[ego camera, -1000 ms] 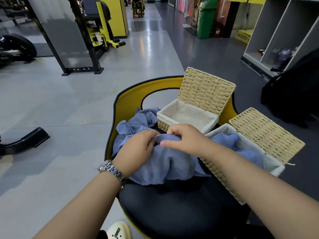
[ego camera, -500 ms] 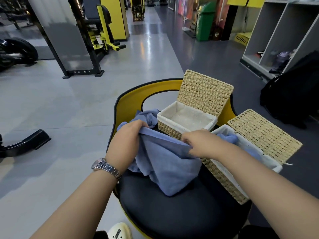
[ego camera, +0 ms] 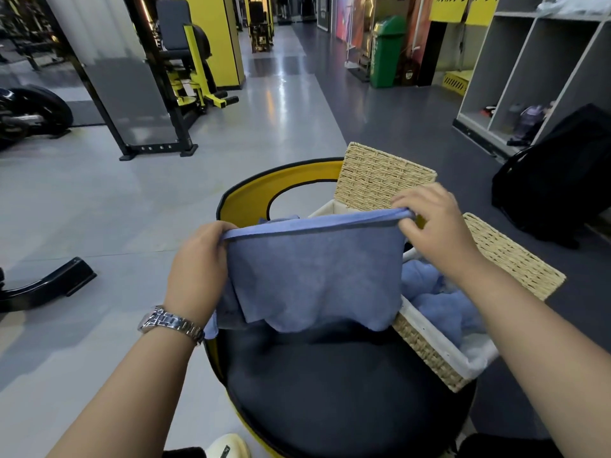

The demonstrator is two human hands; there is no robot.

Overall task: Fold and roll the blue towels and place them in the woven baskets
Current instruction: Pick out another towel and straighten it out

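1. Head view: the left hand (ego camera: 198, 259) and the right hand (ego camera: 429, 226) are set apart, each pinching a top corner of a blue towel (ego camera: 314, 276).
2. That towel hangs spread and taut between them above the black seat (ego camera: 330, 385), its lower edge just over the cushion; it looks doubled over, though I cannot be sure.
3. More blue cloth (ego camera: 439, 302) lies loosely bunched in the near basket (ego camera: 429, 352); the far basket (ego camera: 327, 208), lid up, is mostly hidden.
4. Judging by this, folding has barely begun; rolling and neat placing remain.
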